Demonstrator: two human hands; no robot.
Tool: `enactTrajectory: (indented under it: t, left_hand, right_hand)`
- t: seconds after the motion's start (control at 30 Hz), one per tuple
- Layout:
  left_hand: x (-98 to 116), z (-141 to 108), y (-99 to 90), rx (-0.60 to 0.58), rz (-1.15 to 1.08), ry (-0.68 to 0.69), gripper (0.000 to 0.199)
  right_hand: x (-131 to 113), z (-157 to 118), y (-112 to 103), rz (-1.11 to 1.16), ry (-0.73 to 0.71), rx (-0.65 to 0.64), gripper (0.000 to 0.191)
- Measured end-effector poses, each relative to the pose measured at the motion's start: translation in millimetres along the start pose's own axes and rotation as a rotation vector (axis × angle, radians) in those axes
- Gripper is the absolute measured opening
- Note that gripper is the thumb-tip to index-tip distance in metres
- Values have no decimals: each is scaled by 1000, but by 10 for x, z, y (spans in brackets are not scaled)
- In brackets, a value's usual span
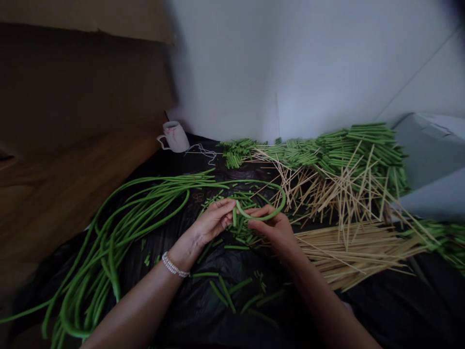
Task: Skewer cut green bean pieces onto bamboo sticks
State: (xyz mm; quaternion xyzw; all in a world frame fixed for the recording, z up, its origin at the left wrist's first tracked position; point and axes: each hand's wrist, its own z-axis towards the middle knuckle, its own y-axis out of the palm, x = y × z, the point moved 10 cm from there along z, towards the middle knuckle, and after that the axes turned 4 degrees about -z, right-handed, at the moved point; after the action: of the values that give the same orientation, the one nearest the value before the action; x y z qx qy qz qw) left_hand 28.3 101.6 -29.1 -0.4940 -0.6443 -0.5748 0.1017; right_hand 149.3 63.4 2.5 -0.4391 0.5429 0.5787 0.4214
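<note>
Between finger and thumb my left hand (218, 219) pinches a short cut piece of garlic scape (234, 217), close to the pale end of a long garlic scape (282, 198). My right hand (273, 227) is closed on that long scape, which curves round in a loop above the fingers. Below and behind both hands lies a heap of short cut scape pieces (245, 235). A bundle of long uncut scapes (109, 242) is spread to the left of my left arm. A beaded bracelet (174, 265) circles my left wrist.
Wooden skewers (352, 247) lie in a pile at the right. Behind them, skewered scape pieces (359, 145) are stacked along the wall. A white mug (175, 137) stands at the back left beside some string (207, 152). Black plastic sheeting (203, 315) covers the surface.
</note>
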Motion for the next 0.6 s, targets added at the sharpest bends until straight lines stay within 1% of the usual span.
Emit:
enactTrajectory:
  t: [0.07, 0.13, 0.17, 0.23, 0.3, 0.4, 0.5, 0.6]
  left_hand:
    - [61, 5, -18, 8, -56, 28, 19]
    - [123, 0, -23, 7, -63, 57, 18]
    - [146, -9, -8, -5, -25, 67, 19]
    - [148, -44, 65, -54, 116, 65, 21]
    - [70, -97, 168, -131, 265, 13, 24]
    - [-109, -186, 283, -237, 377, -111, 26]
    - [-214, -235, 310, -276, 432, -194, 26]
    - [-252, -258, 320, -296, 478, -239, 26]
  right_hand:
    - [38, 5, -27, 49, 47, -12, 18]
    - [72, 4, -27, 100, 94, -42, 20]
    - [85, 2, -21, 120, 111, -56, 21]
    - [100, -1, -19, 136, 124, -62, 22]
    - [117, -3, -21, 113, 130, -59, 22]
    - [139, -4, -15, 35, 138, -56, 22]
    - [141, -7, 15, -29, 148, -71, 24]
    - [155, -8, 37, -44, 172, -93, 26]
